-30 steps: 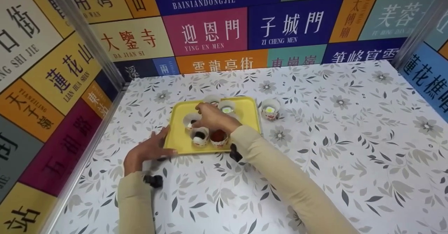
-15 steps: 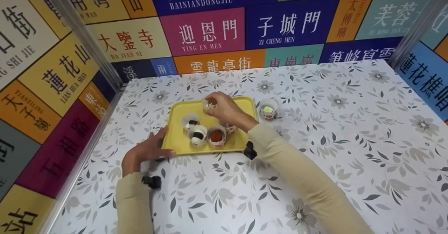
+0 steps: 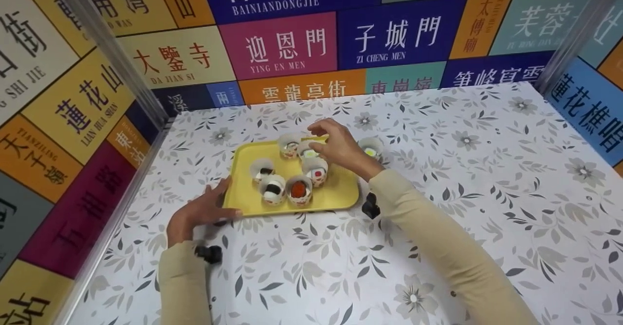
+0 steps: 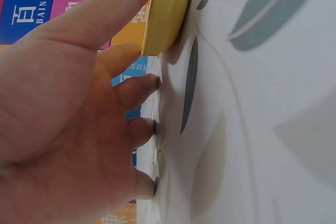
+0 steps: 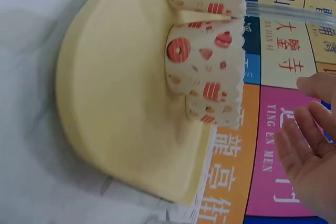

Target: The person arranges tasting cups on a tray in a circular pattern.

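Note:
My left hand [image 3: 204,213] is at the near left corner of a yellow tray [image 3: 243,157], thumb against the front edge and fingers spread along the left side. In the left wrist view, its fingertips [image 4: 147,129] touch the tabletop. Several printed paper cups stand on the tray, among them a cup with a red filling [image 3: 299,190] and a cup with a black-banded white piece [image 3: 272,190]. Above the tray's far right part hovers my right hand [image 3: 343,145], holding nothing, with loosely bent fingers. It is nearest the cup with a white-and-yellow filling [image 3: 307,152].
Another paper cup with a white-and-yellow filling [image 3: 371,148] stands on the table right of the tray, partly behind my right hand. A leaf-patterned cloth [image 3: 438,179] covers the table. Upright panels with coloured signs [image 3: 287,43] close off the back and sides.
My right hand has let go of the far cup on the tray and moved right, uncovering the cups beneath it. My left hand has stayed at the tray's corner.

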`<state>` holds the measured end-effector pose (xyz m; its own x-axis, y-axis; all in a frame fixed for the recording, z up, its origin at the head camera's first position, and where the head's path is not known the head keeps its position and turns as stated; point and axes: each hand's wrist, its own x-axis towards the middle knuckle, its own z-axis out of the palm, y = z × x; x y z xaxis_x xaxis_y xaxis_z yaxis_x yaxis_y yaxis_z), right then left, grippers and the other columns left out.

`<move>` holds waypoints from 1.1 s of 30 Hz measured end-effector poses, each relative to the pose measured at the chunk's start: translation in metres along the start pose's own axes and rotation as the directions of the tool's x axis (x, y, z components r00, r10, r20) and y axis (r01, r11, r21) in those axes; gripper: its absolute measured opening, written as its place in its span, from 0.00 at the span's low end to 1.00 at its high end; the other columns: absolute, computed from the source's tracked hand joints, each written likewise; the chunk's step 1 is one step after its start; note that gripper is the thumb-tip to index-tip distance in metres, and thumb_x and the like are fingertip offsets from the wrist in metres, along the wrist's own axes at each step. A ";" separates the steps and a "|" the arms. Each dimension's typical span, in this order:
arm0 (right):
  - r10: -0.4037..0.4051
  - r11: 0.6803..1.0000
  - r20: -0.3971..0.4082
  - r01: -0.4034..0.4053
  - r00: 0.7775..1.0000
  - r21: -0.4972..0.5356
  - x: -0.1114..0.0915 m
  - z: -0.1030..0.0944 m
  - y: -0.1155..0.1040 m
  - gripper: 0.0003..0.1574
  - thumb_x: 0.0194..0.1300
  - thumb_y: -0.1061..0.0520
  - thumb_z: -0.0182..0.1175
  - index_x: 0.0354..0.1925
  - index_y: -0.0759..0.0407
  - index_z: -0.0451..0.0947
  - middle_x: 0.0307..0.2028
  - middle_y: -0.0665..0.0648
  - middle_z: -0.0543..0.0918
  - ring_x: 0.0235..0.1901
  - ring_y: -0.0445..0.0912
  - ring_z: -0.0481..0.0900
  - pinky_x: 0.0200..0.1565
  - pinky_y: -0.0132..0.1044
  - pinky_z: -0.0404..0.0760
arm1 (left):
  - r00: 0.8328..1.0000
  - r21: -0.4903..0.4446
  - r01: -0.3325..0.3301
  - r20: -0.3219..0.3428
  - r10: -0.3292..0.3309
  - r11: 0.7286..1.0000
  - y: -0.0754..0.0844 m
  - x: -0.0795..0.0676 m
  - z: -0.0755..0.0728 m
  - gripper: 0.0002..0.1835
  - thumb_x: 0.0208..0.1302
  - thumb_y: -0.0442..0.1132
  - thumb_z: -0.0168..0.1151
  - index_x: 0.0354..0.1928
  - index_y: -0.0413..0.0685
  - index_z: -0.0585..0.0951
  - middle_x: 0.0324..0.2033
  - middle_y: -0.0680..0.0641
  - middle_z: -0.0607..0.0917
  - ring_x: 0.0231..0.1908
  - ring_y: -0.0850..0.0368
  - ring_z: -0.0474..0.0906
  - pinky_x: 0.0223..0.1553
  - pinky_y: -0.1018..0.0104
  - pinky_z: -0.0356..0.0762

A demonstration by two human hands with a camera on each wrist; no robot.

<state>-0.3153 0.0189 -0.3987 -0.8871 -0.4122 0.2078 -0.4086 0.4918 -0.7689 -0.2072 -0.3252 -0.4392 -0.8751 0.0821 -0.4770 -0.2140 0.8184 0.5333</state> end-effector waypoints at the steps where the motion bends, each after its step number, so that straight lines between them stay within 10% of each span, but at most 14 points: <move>1: 0.001 1.000 -0.009 -0.001 1.000 0.003 -0.001 -0.002 0.003 0.24 0.67 0.59 0.65 0.60 0.60 0.77 0.56 0.60 0.80 0.59 0.54 0.78 0.62 0.48 0.78 | 1.000 -0.002 0.006 0.000 -0.006 1.000 0.000 0.000 0.000 0.63 0.52 0.69 0.70 0.80 0.71 0.37 0.80 0.39 0.33 0.78 0.33 0.24 0.72 0.27 0.29; 17: 0.010 1.000 -0.114 -0.010 0.993 0.006 -0.015 -0.035 0.043 0.26 0.66 0.57 0.67 0.61 0.60 0.77 0.58 0.60 0.80 0.61 0.54 0.76 0.66 0.50 0.73 | 1.000 -0.009 -0.016 0.009 0.016 1.000 0.002 0.002 0.000 0.63 0.54 0.67 0.70 0.80 0.68 0.37 0.80 0.40 0.31 0.78 0.34 0.23 0.73 0.26 0.32; 33: 0.182 0.980 -0.113 -0.172 0.977 0.096 -0.033 -0.063 0.073 0.33 0.63 0.49 0.70 0.65 0.49 0.74 0.70 0.53 0.70 0.72 0.55 0.66 0.72 0.54 0.66 | 1.000 -0.012 -0.004 0.011 0.004 1.000 0.000 0.001 0.001 0.62 0.54 0.67 0.69 0.80 0.71 0.37 0.80 0.43 0.33 0.78 0.36 0.22 0.73 0.28 0.30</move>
<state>-0.3293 0.1162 -0.4237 -0.9652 -0.2260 0.1313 -0.2275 0.4792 -0.8477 -0.2075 -0.3242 -0.4400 -0.8712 0.0911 -0.4823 -0.2162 0.8110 0.5436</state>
